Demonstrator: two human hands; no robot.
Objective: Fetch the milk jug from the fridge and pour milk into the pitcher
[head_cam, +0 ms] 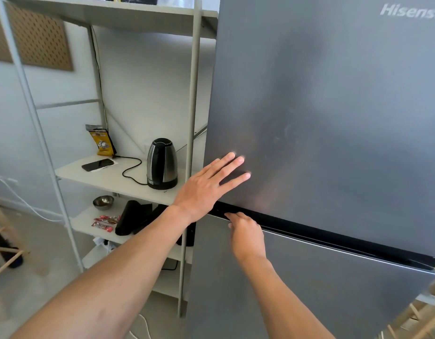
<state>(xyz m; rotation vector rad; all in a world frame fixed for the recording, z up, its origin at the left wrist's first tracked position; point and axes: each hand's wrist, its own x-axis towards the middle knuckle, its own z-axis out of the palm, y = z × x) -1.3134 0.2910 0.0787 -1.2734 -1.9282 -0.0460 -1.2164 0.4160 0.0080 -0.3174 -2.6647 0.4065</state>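
Observation:
A tall grey fridge (334,118) fills the right half of the view, with both of its doors closed. My left hand (209,184) lies flat with spread fingers against the lower left corner of the upper door. My right hand (246,234) is just below it, fingers hooked into the dark gap (334,238) between the upper and lower doors. Neither the milk jug nor the pitcher is in view.
A pale metal shelf unit (192,118) stands directly left of the fridge. It holds a black and steel kettle (162,165) with its cord, a phone (97,164), a yellow snack bag (102,141), a steel bowl (103,202) and dark items. Wooden frames sit at both lower corners.

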